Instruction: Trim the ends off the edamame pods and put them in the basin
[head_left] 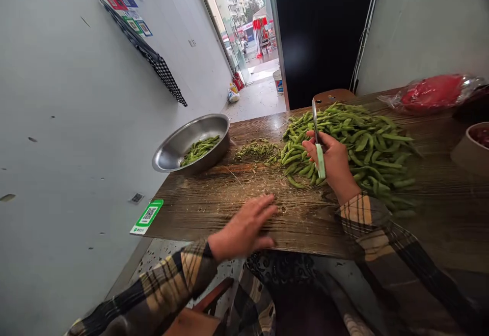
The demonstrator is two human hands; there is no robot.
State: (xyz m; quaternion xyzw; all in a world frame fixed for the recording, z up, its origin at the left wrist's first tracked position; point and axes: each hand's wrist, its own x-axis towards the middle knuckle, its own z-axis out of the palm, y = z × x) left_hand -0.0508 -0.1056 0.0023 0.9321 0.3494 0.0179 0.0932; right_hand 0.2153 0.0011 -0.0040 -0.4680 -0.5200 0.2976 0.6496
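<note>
My left hand (246, 228) lies flat on the wooden table (214, 203) near its front edge, fingers stretched out, holding nothing. My right hand (333, 162) is closed round scissors (318, 145) with pale green handles, blades pointing up and away. It rests at the near left side of a big heap of green bean pods (362, 145). A small pile of cut pod ends (256, 149) lies to the left of the heap. A metal bowl (179, 145) with several pods in it stands at the table's far left corner.
A grey wall runs along the left. A green QR sticker (146, 216) sits at the table's left corner. A red bag in clear plastic (433, 91) and a brown bowl (468, 152) are at the right. An open doorway lies beyond.
</note>
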